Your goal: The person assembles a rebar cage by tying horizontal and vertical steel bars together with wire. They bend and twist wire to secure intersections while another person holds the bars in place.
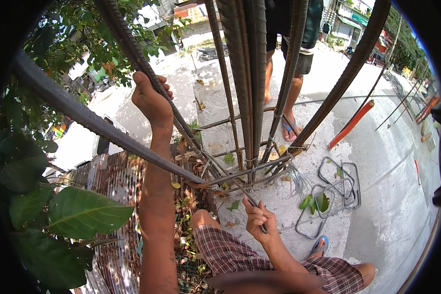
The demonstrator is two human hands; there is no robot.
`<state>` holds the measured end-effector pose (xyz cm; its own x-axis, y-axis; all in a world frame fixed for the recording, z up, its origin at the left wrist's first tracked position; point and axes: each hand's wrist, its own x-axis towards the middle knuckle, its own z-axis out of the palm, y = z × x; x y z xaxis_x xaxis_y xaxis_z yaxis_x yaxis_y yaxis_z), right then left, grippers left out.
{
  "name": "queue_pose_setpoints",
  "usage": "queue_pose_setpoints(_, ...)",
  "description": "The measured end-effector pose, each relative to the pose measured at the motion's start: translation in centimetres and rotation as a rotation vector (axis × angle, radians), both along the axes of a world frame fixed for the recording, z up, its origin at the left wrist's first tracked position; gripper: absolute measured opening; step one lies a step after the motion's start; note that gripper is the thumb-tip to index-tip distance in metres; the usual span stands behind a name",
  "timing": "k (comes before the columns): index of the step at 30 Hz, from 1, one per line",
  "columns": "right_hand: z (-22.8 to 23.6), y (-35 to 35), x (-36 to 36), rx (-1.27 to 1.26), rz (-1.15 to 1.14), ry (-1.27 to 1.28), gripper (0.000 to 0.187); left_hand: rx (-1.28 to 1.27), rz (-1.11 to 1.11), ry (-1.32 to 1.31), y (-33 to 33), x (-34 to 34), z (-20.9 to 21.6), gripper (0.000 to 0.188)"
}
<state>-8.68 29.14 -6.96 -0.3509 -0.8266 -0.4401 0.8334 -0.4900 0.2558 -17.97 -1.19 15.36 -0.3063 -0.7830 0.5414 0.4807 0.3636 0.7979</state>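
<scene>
My left hand (pixel 152 100) is closed around a ribbed steel rebar (pixel 118 29) that rises at a slant on the left of a standing cage of bars. My right hand (pixel 260 220), low in the middle, grips a thin metal rod (pixel 241 187). This rod points up and left to the joint where a square rebar stirrup (pixel 279 160) meets the bar that my left hand holds. Thin tie wire is wound around the joints there. The rod's far tip is hard to make out among the bars.
Another person's legs (pixel 291 98) stand just behind the cage. Loose bent stirrups (pixel 359 193) and a tuft of tie wire (pixel 299 180) lie on the concrete at right, with an orange-red pipe (pixel 350 126) beyond. Leaves (pixel 85 213) and rusty corrugated sheeting (pixel 115 183) are at left.
</scene>
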Motion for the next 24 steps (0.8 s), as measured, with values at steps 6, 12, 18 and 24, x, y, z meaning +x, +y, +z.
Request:
queue_pose_setpoints(6, 4.1, 0.4, -2.9, -0.294, 0.188, 0.062, 0.035, -0.002, -0.025, -0.005, -0.3, 0.2, 0.2, 0.07)
queue_pose_setpoints(12, 3.3, 0.4, -4.1, 0.812, 0.524, 1.877, 0.03, -0.003, 0.004, 0.012, -0.4, -0.4, -0.2, 0.071)
queue_pose_setpoints(18, 4.5, 1.2, -6.1, 0.671, 0.836, 2.316, 0.033, -0.089, 0.046, 0.031, 0.3, -0.5, 0.3, 0.071)
queue_pose_setpoints(24, 2.9, -1.6, -3.5, -0.37, 0.823, 1.153, 0.047, -0.075, 0.071, 0.017, -0.3, -0.7, -0.5, 0.069)
